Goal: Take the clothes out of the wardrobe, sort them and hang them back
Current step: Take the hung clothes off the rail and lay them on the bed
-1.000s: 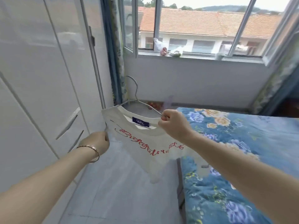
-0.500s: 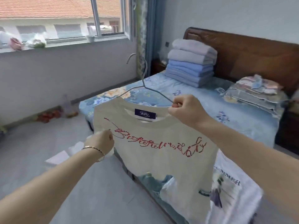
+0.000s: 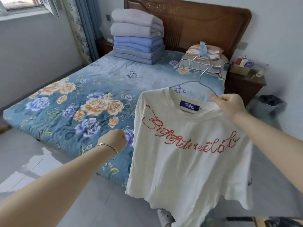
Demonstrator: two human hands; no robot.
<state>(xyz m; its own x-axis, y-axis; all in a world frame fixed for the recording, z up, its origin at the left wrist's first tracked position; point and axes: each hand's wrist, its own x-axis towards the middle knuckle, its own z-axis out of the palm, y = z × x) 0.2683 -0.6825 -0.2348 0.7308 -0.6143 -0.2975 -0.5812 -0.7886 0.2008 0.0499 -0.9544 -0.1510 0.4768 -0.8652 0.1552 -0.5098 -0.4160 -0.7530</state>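
bed point(image 3: 78, 102): blue floral cover; used as reference for everything below.
T-shirt point(image 3: 188, 154): cream, red beaded script across the chest, purple neck label; held up in the air over the bed's foot-end corner, front to camera, hem hanging free past the bed edge.
headboard point(image 3: 205, 23): dark carved wood, upright at the bed's far end.
folded blankets point(image 3: 137, 38): grey on top, blue beneath, stacked on the bed at the headboard end, window side.
pillows point(image 3: 203, 63): piled on the bed at the headboard end, side away from the window; something pale blue is laid on top.
nightstand point(image 3: 246, 84): dark wood, just beside the bed's head, past the pillows; small boxes are seen on it.
waste bin point(image 3: 268, 104): dark liner, on the floor beside the bed, near the nightstand.
right hand point(image 3: 229, 107): closed around the wire hanger at the shirt's shoulder, fingers curled over wire and collar; raised above the bed's near corner.
left hand point(image 3: 114, 140): fingers curled into a fist, nothing seen in it; just beside the shirt's edge, apart from it, over the bed's foot edge.
wire hanger point(image 3: 202, 76): threaded through the neck, hook tilted toward the pillows.
bracelet point(image 3: 108, 147): thin, gold-toned, worn on the left wrist.
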